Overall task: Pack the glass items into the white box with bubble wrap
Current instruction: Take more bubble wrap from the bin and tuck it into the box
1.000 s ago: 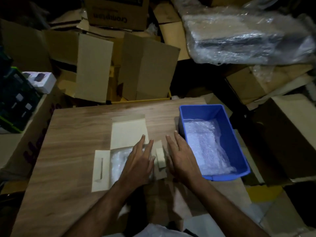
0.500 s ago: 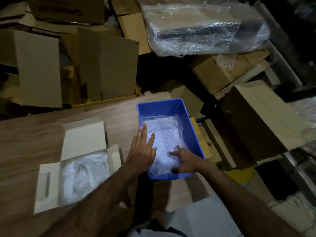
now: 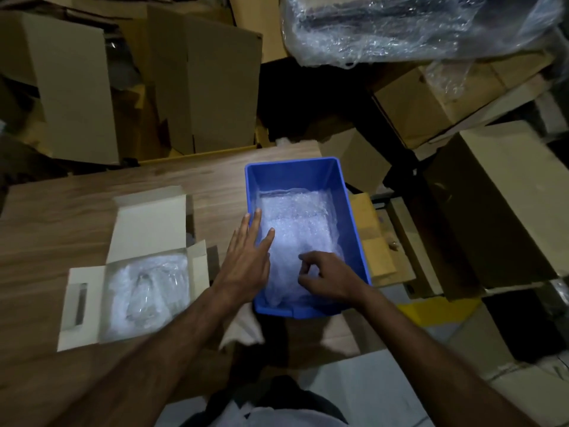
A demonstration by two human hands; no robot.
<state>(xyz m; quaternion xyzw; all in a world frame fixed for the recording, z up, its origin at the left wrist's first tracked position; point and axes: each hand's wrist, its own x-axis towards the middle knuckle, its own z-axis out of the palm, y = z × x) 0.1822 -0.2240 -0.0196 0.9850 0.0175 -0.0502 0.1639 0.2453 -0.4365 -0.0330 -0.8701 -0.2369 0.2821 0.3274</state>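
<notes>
We see both hands at the blue bin (image 3: 354,211), right side of the wooden table (image 3: 77,211). Left hand (image 3: 246,263) is flat, fingers straight, lying over the bin's left wall with fingertips on the bubble wrap (image 3: 298,223) inside. Right hand (image 3: 329,275) has fingers curled, pinching the wrap at the bin's near end. White box (image 3: 147,223) sits open just left of the bin, flaps out, holding a wrapped bundle (image 3: 147,291); we can't tell the contents. Cardboard cartons (image 3: 200,87) stacked at the far side.
</notes>
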